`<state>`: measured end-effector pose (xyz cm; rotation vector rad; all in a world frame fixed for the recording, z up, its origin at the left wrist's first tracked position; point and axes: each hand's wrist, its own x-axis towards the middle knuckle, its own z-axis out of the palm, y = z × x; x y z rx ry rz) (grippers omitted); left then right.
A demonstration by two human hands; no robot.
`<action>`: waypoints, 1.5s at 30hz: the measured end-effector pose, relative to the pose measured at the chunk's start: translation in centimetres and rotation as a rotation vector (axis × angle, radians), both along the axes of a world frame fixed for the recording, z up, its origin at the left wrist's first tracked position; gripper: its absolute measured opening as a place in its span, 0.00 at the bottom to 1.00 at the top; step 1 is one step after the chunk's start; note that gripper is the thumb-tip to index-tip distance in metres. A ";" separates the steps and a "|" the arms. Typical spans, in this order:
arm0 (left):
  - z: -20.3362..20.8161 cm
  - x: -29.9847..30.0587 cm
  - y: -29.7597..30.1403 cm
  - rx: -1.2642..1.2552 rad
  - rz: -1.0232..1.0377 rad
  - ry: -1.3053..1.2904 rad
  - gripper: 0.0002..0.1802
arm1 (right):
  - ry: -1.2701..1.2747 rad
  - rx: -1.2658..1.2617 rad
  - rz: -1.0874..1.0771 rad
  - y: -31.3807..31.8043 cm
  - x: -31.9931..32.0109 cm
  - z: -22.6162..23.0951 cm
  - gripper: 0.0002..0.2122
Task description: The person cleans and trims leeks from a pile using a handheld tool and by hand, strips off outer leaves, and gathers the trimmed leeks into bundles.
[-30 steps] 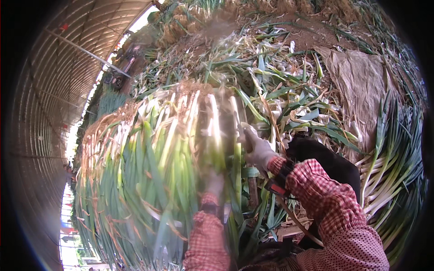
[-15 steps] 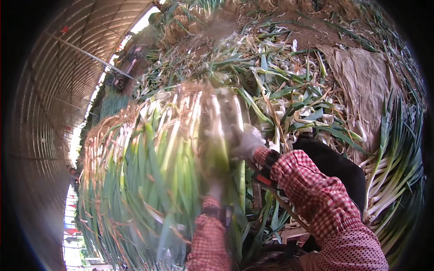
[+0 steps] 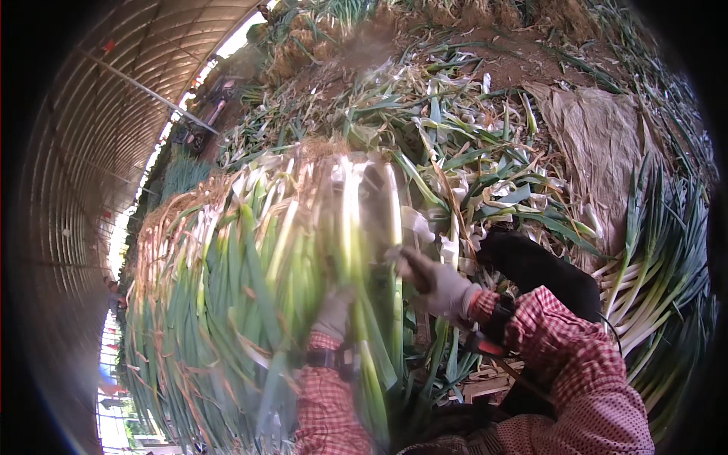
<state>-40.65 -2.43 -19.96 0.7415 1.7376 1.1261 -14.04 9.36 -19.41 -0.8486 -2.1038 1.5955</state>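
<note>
Long green onions with white stems and brown roots lie in a thick, wide layer at the left and middle. My left hand, in a pale glove, closes on a few green onions where white turns to green; its fingers are partly hidden. Beside another upright stem, my right hand, also gloved, has curled fingers with darkened tips. What they hold, if anything, I cannot make out. A pale loose strip of leaf shows just above that hand.
Stripped leaves litter the ground beyond my hands. At the right lie a brown sheet and more green onions. A black rounded object sits beside my right forearm. A ribbed tunnel roof curves along the left.
My right hand has come back toward me and right, away from the stems' upper part. My left hand has moved slightly left and up. The gripped stems have shifted left.
</note>
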 end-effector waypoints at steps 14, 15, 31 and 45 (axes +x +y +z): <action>-1.7 8.4 1.3 0.095 -1.038 1.159 0.17 | -0.354 0.202 0.447 0.3 -1.4 4.5 0.43; -1.8 6.9 1.2 0.095 -1.036 1.159 0.17 | -0.354 0.203 0.448 0.5 -1.9 4.0 0.43; -0.5 0.7 6.3 -0.600 -0.251 1.102 0.26 | -0.283 0.099 0.468 0.9 -0.3 3.6 0.41; 6.4 4.8 5.2 -0.625 -0.048 1.019 0.25 | -0.196 0.134 0.270 -2.0 1.6 4.0 0.41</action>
